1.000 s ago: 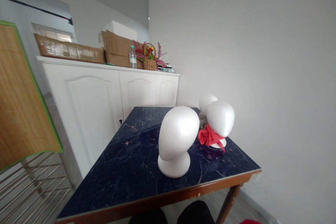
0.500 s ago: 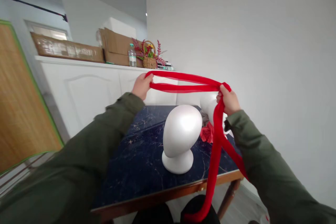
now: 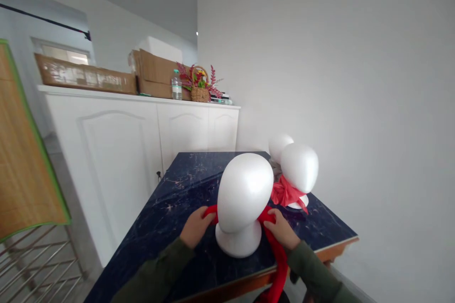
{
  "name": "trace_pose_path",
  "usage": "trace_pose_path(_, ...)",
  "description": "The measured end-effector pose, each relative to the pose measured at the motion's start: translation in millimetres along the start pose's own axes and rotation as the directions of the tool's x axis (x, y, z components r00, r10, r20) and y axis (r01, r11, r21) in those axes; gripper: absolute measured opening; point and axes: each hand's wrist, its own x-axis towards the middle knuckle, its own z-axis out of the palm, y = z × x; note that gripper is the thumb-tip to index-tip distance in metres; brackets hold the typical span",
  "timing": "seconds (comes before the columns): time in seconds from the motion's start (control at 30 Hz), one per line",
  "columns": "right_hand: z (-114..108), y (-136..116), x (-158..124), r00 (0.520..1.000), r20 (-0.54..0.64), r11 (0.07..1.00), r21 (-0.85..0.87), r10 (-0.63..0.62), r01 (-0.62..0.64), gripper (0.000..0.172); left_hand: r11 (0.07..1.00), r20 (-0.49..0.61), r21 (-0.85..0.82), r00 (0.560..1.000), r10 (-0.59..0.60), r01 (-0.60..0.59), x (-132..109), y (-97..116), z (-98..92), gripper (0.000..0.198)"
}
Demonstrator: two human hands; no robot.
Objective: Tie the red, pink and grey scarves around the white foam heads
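Where a red, soft-looking fabric scarf (image 3: pixel 279 258) stretched in mid-air above the table half a second earlier, it is now lowered to the neck of a smooth, glossy white mannequin head (image 3: pixel 245 191), which stands upright on its flared round base. A person's left hand (image 3: pixel 195 226) pinches the scarf at one side of the neck, thumb and fingers closed on the cloth; the right hand (image 3: pixel 282 229) grips it at the other, fingers narrowed around a bunched fold. The scarf appears to pass behind the neck, though the head hides that stretch. From the right hand, a long tail drops over the edge of the dark blue, marble-patterned table (image 3: pixel 156 213), which is trimmed in brown. Both dark green sleeves (image 3: pixel 159 267), raised high earlier, now slant low. Two more egg-shaped white mannequin heads, unobstructed by the right arm now, stand near the wall: the nearer (image 3: pixel 300 168) wears a crumpled coral-red cloth (image 3: pixel 285 192) at its neck, the farther (image 3: pixel 279 146) partly hidden behind it.
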Motion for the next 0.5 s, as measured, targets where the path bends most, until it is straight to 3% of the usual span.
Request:
trace_pose_path(0.13, 17, -12, -41, 0.992, 0.082, 0.994, 0.054, -0.096, 0.092, 0.003, 0.975, 0.152, -0.219, 0.986, 0.07, -0.035, -63, -7, 31.8, 0.024)
trace_pose_path(0.2, 21, -28, -53, 0.984, 0.136, 0.99, 0.093, -0.118, 0.106, 0.01, 0.963, 0.202, -0.269, 0.976, 0.086, -0.029, -80, -5, 50.9, 0.027)
trace_pose_path(0.4, 23, -57, -81, 0.969, 0.206, 0.988, 0.095, -0.137, 0.119, 0.023, 0.97, 0.208, -0.202, 0.962, 0.175, -0.133, -87, 7, 78.1, 0.033)
trace_pose_path(0.5, 26, -59, -92, 0.979, 0.191, 0.996, 0.065, -0.074, 0.062, 0.023, 0.943, 0.21, -0.305, 0.957, 0.201, -0.131, -91, 12, 89.5, 0.034)
